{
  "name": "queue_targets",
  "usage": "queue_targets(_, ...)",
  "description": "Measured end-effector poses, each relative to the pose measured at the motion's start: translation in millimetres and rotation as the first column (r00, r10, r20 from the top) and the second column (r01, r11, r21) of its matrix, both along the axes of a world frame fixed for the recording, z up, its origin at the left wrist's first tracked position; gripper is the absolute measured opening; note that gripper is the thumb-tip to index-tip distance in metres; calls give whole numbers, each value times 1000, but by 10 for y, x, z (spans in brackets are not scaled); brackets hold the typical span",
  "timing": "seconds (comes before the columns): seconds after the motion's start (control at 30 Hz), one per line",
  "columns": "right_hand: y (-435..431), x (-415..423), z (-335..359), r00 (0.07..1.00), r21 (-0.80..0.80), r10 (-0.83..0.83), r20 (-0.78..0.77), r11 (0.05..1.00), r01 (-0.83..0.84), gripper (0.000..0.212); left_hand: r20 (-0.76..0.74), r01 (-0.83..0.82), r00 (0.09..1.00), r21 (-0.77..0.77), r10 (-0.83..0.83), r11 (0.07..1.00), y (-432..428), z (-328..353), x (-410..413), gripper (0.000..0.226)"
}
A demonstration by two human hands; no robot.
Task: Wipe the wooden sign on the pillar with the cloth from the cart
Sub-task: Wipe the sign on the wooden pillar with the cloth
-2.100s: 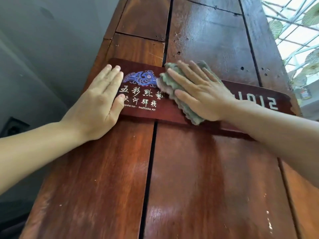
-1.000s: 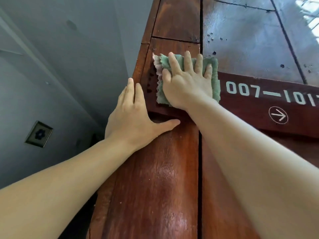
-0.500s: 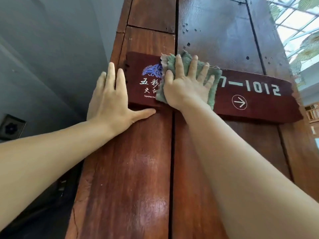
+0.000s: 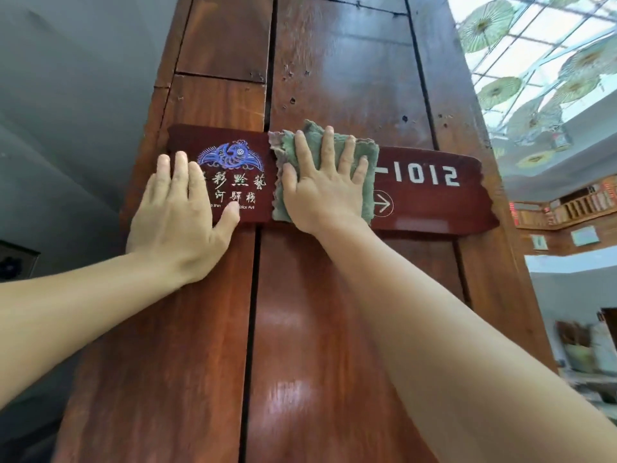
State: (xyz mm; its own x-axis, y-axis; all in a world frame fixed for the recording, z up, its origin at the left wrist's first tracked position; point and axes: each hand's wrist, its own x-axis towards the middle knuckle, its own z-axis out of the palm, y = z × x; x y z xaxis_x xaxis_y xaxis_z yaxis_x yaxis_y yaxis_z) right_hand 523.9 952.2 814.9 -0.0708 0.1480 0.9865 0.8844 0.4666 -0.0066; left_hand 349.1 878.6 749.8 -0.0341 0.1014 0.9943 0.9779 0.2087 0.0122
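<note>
While flat on glossy sign (image 4: 434,208); hands (image 4: 324,192), ragged green cloth (image 4: 369,182).

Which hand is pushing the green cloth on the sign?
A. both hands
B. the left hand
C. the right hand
C: the right hand lies flat on the green cloth against the sign, while the left hand rests bare on the sign's left end.

The right hand (image 4: 322,192) presses a green-grey cloth (image 4: 367,168) flat on the dark red wooden sign (image 4: 434,212); the left hand (image 4: 177,215) rests flat beside it on the reddish-brown wooden pillar (image 4: 334,329).
</note>
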Motion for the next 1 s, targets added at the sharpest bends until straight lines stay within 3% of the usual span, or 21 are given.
queue_targets(0.07,7,39,-50,994,73,2,113,997,-10,63,131,33,991,66,-42,997,90,70,256,82)
queue_targets(0.13,77,351,-90,942,181,-50,332,983,-11,62,238,36,969,106,-61,994,176,160,469,80)
queue_targets(0.2,209,802,-72,915,202,-90,393,979,10,62,310,-5,950,107,-29,994,241,215,597,85)
queue_targets(0.37,468,1426,-7,995,-24,-88,35,996,89,63,383,-90,923,98,46,991,375,272,654,101)
queue_targets(0.47,431,1171,-111,1000,-51,-26,-13,998,26,67,418,-74,907,63,40,995,372,296,626,114)
queue_targets(0.53,456,1156,-225,981,111,-18,196,994,-4,65,422,-58,906,39,36,998,350,302,588,121)
queue_targets(0.6,513,1428,-202,885,260,-95,455,965,-30,61,429,-43,903,10,35,999,334,322,573,124)
queue_targets(0.63,551,1600,-137,853,274,-117,508,961,-31,60,440,-41,897,-9,41,999,316,327,574,125)
queue_targets(0.67,594,1757,-66,864,246,-117,490,969,-8,60,453,-39,890,-33,49,999,296,333,586,125)
queue_targets(0.8,703,1969,21,987,60,-73,144,996,65,64,515,-19,852,-144,91,989,207,387,656,126)
queue_targets(1.0,553,1900,-254,999,-118,-33,-7,992,32,65,566,59,816,-276,113,959,-23,290,713,113)
